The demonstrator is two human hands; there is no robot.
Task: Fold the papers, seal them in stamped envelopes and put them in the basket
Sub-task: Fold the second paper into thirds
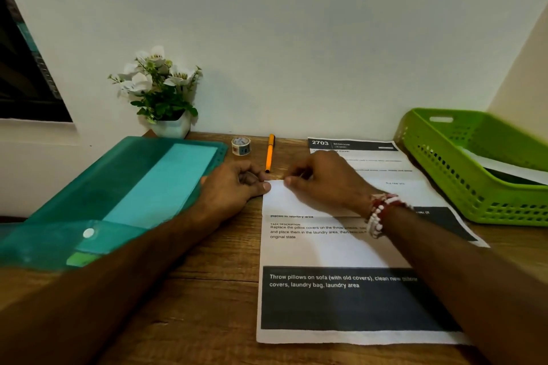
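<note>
A printed paper (pixel 323 249) lies on the wooden desk (pixel 207 275) in front of me, its far end folded over toward me so the blank back shows. My left hand (pixel 234 184) pinches the left corner of that folded flap. My right hand (pixel 323 181), with a red and white bead bracelet at the wrist, presses the flap's far edge beside it. A second printed sheet (pixel 394 166) lies underneath, to the right. The green basket (pixel 462 184) stands at the right and holds white envelopes or papers.
A teal plastic folder (pixel 124 195) with a snap button lies at the left. A tape roll (pixel 241 145) and an orange pen (pixel 270 152) lie by the wall. A white pot of flowers (pixel 161 92) stands at the back left.
</note>
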